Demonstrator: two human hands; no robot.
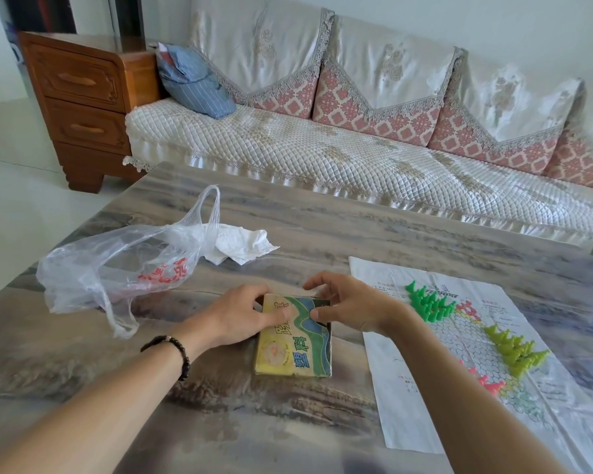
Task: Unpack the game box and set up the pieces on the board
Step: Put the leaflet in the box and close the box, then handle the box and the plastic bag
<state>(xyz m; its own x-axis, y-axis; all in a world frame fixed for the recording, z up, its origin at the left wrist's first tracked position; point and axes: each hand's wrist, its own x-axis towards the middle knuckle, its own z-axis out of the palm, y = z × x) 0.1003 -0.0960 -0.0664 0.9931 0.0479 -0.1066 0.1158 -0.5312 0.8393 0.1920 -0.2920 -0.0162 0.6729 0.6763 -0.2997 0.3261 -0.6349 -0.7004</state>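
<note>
Gripping the game box [295, 336] at its far end, the left hand [243, 314] and right hand [346, 307] pinch it, left of the paper board [425, 364] bearing green pieces [428, 302].

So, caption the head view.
Both hands grip the game box beside a paper board holding green pieces.

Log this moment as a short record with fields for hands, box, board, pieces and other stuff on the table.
hands: left hand and right hand both grip the box's far end
box: worn yellow-and-green cardboard game box, flat on the marble-patterned table
board: white paper game sheet, right of box
pieces: dark green pegs, lime pegs, pink pegs on sheet
other: clear plastic bag, crumpled white tissue
</note>
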